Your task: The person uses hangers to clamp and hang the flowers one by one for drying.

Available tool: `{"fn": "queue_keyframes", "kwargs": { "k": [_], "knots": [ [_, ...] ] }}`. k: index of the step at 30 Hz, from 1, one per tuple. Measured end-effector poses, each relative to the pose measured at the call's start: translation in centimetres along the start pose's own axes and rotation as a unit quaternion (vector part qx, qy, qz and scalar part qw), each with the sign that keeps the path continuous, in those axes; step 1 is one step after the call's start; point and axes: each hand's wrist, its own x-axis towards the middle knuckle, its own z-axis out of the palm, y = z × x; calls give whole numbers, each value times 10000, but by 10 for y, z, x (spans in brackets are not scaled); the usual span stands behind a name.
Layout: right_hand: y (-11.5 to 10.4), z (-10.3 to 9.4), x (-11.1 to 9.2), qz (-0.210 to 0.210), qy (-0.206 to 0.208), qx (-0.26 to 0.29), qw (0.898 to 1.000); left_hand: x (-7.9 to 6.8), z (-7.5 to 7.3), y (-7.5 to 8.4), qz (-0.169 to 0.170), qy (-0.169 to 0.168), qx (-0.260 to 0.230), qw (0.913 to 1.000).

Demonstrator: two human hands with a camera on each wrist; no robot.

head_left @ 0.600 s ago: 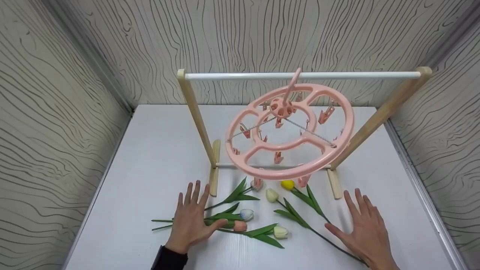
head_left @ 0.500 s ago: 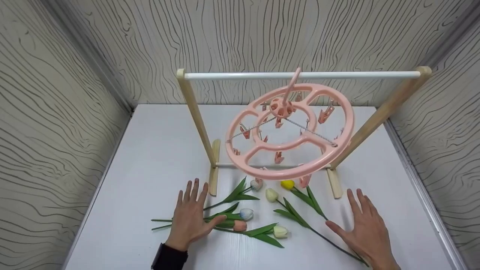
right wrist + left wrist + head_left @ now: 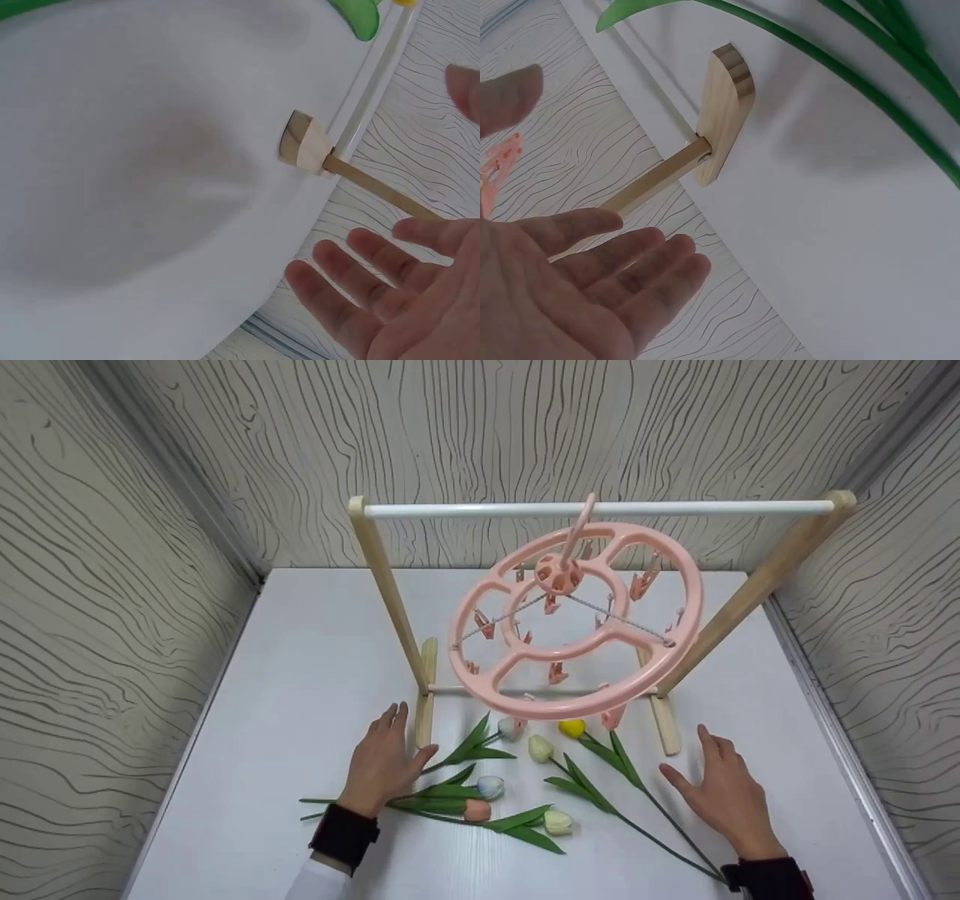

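My left hand [image 3: 382, 761] is held over the stems of the tulips at the left, fingers extended and thumb spread, with nothing in it. In the left wrist view its palm [image 3: 562, 300] shows bare. At the right, my right hand [image 3: 727, 799] hovers near the long stems, also holding nothing, its fingers [image 3: 337, 292] relaxed in the right wrist view. Between the hands lie artificial tulips: a blue-white one [image 3: 490, 787], a peach one [image 3: 477, 810], a yellow one [image 3: 572, 728] and several whitish ones, including a cream tulip [image 3: 541, 749].
A pink round clip hanger [image 3: 570, 708] hangs by its hook from the white bar [image 3: 465, 510] of a wooden stand [image 3: 390, 600]. Small pink clips [image 3: 557, 673] dangle from its rings. The stand's feet [image 3: 664, 725] rest on the white table [image 3: 300, 660], with patterned walls around.
Both hands have turned and lifted a little, the left forward and the right slightly forward, bringing both wrist straps into view. The flowers and hanger stay where they were; the head view shifts slightly.
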Motion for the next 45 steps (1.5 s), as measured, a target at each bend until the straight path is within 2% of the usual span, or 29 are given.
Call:
{"fn": "queue_keyframes", "kwargs": {
  "k": [3,6,11,16,20,24,27,29,30,34,37,41,45],
  "knots": [
    [-3,1,12,10,-70,134,9999,9,1,3,-152,138,-309,9993],
    [-5,2,22,-16,14,381,9993,18,3,5,-443,256,-687,9963],
    [-8,3,39,60,41,647,9979,32,9,5,-846,208,-1022,9909],
    [-6,2,58,319,-296,696,9966,44,19,-2,-962,248,-1116,9888],
    [-2,6,70,445,-604,873,9934,51,30,-12,-1211,141,-1456,9818],
    [2,13,76,471,-586,939,9927,67,70,-41,-1365,5,-1669,9765],
    [3,17,79,435,-540,1004,9925,77,100,-58,-1249,-39,-1544,9801],
    [2,18,81,416,-536,1067,9920,80,108,-61,-1154,-83,-1398,9834],
    [2,18,82,426,-554,1109,9914,80,110,-60,-1117,-36,-1295,9853],
    [1,18,84,514,-615,1165,9899,73,85,-39,-1037,-44,-1234,9869],
    [2,17,84,595,-682,1212,9885,68,70,-29,-958,49,-1178,9884],
    [1,16,82,715,-810,1348,9850,74,90,-45,-1006,88,-1138,9884],
    [0,17,79,747,-856,1454,9828,78,103,-60,-1008,4,-1258,9869]
  ]
}}
